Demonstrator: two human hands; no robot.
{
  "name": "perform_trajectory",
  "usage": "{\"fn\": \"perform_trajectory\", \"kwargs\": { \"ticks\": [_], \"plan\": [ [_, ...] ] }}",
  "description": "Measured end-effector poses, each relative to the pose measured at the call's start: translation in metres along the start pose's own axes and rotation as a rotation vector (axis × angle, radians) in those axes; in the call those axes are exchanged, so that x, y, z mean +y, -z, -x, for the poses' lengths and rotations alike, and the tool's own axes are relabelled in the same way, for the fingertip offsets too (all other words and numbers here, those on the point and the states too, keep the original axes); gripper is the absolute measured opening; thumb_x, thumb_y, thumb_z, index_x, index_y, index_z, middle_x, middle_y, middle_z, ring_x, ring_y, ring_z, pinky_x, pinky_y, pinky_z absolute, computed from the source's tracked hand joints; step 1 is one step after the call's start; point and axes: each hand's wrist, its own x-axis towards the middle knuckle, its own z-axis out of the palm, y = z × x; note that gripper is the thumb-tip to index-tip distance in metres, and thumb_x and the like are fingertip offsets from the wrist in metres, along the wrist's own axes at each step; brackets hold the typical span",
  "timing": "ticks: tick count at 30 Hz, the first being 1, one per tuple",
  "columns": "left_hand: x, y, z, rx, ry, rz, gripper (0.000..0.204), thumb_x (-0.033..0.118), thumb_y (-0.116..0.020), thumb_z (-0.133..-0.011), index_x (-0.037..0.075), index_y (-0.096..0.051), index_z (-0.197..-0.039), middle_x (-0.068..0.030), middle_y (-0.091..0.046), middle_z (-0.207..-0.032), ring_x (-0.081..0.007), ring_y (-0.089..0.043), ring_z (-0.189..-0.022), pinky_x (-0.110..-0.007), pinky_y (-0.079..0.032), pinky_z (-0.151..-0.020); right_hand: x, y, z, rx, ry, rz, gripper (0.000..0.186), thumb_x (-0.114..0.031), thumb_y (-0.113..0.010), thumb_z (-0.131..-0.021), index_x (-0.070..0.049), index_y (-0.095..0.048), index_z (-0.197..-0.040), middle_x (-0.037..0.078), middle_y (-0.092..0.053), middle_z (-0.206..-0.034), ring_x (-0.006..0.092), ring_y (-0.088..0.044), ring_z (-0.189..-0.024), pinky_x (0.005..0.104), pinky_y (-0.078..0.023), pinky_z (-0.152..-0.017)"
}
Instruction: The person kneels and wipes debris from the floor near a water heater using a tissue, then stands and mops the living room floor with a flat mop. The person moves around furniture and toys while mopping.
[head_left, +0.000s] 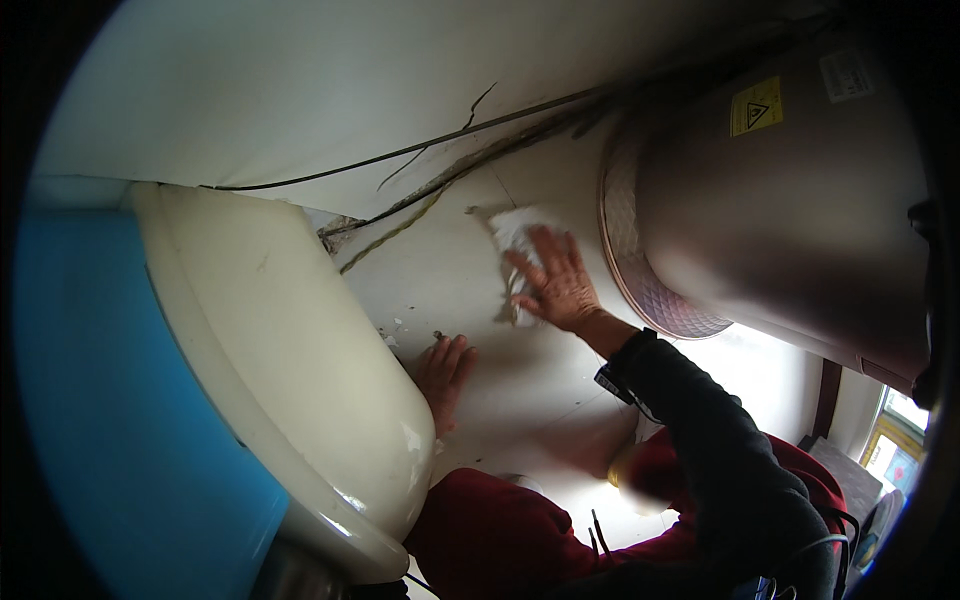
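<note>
My right hand (558,288) lies flat with spread fingers on a crumpled white tissue or cloth (513,226), pressing it against the pale tiled floor (520,365). The fingers are slightly blurred, and part of the white piece is hidden beneath them. My left hand (445,378) rests open on the floor, its fingers stretched out next to a rounded cream-coloured body (290,300) that covers part of the hand and wrist. Small bits of debris (393,325) lie just beyond the left fingertips.
A large brownish metallic cylinder (770,200) with a quilted-pattern base stands on the right. The cream body has a blue panel (120,400) at left. A dark cable (400,152) and a twisted cord (400,228) run along the pale wall's foot. My red-clothed legs (490,530) are below.
</note>
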Motion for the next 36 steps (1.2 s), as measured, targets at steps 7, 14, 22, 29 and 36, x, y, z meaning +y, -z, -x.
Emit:
{"fn": "perform_trajectory", "kwargs": {
  "ticks": [7, 14, 22, 29, 36],
  "plan": [
    [-0.001, -0.004, 0.003, -0.048, 0.061, 0.007, 0.119, 0.017, -0.085, -0.049, 0.01, -0.015, -0.144, -0.0099, -0.012, -0.15, -0.0304, -0.011, -0.139, -0.041, -0.016, -0.113, -0.04, -0.037, -0.1, 0.367, -0.042, -0.157, 0.06, -0.038, -0.059, -0.081, -0.015, -0.04, -0.133, 0.02, -0.031, -0.137, 0.0382, -0.031, -0.126, 0.0492, -0.025, -0.105],
    [0.003, 0.003, -0.002, -0.033, 0.03, -0.108, 0.119, 0.021, -0.087, -0.041, 0.007, -0.024, -0.141, -0.0164, -0.022, -0.145, -0.0365, -0.02, -0.135, -0.046, -0.023, -0.109, -0.028, -0.043, -0.004, -0.03, 0.336, -0.162, 0.032, -0.019, -0.052, -0.082, -0.018, -0.054, -0.114, 0.013, -0.049, -0.121, 0.0312, -0.05, -0.107, 0.0444, -0.043, -0.09],
    [0.001, -0.001, 0.002, -0.025, 0.078, -0.033, 0.122, 0.021, -0.087, -0.042, 0.012, -0.02, -0.144, -0.0084, -0.015, -0.15, -0.0296, -0.014, -0.138, -0.042, -0.024, -0.11, 0.099, 0.006, -0.096, 0.68, -0.442, -0.056, 0.022, -0.012, -0.049, -0.086, -0.007, -0.055, -0.106, 0.014, -0.059, -0.096, 0.0257, -0.056, -0.094, 0.0412, -0.043, -0.081],
    [0.001, -0.008, 0.001, 0.044, 0.062, -0.111, 0.12, 0.02, -0.087, -0.041, 0.012, -0.023, -0.142, -0.0085, -0.019, -0.148, -0.0297, -0.018, -0.137, -0.043, -0.026, -0.108, 0.062, -0.015, -0.128, 0.481, -0.355, 0.017, 0.032, -0.021, -0.052, -0.084, -0.006, -0.06, -0.111, 0.017, -0.052, -0.121, 0.0351, -0.046, -0.114, 0.049, -0.031, -0.099],
    [-0.003, -0.01, -0.003, 0.074, -0.007, -0.106, 0.13, 0.021, -0.088, -0.034, 0.007, -0.018, -0.143, -0.013, -0.018, -0.147, -0.0342, -0.019, -0.136, -0.047, -0.023, -0.109, 0.015, -0.038, -0.008, 0.26, 0.145, -0.073, 0.04, -0.012, -0.053, -0.08, -0.008, -0.052, -0.119, 0.013, -0.048, -0.125, 0.0314, -0.044, -0.115, 0.0417, -0.04, -0.095]
  ]
}}
